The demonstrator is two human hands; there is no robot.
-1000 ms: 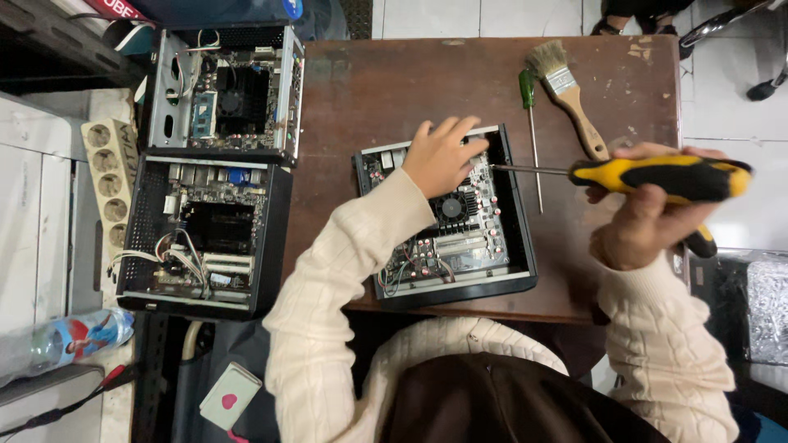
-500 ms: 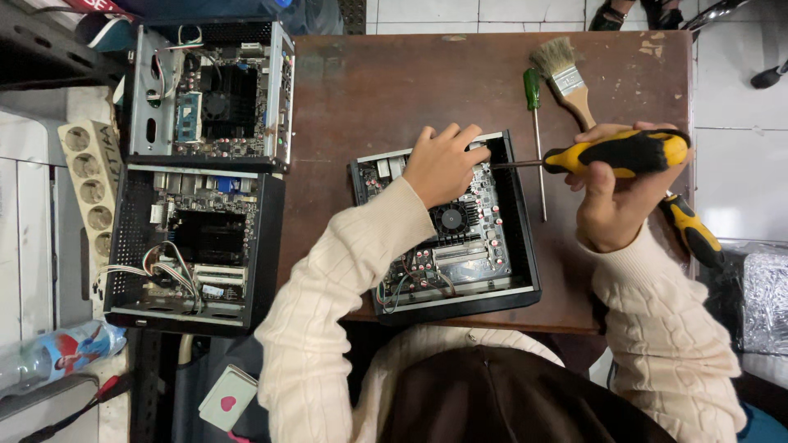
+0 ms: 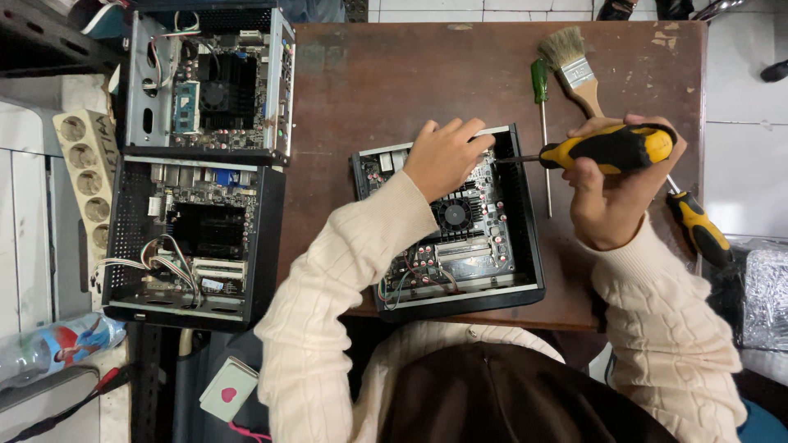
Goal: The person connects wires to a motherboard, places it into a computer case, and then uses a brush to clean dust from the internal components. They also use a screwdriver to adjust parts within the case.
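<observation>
A small open computer case [image 3: 525, 246] with a circuit board and a round fan lies on the brown table [image 3: 394, 90]. My left hand [image 3: 443, 154] rests on the board's far end, fingers curled over it. My right hand [image 3: 611, 193] grips a yellow-and-black screwdriver [image 3: 611, 148], held level, its thin shaft pointing left into the case by my left fingers. Both arms wear cream knitted sleeves.
Two more open computer cases [image 3: 209, 82] [image 3: 193, 238] sit at the left. A green-handled screwdriver [image 3: 542, 123], a paintbrush [image 3: 574, 70] and a second yellow-and-black tool [image 3: 698, 230] lie at the right. A power strip [image 3: 86, 180] and a plastic bottle [image 3: 57, 344] are at far left.
The view has shifted a little. My right hand has brought the screwdriver lower and closer to the case. My left hand stays on the board.
</observation>
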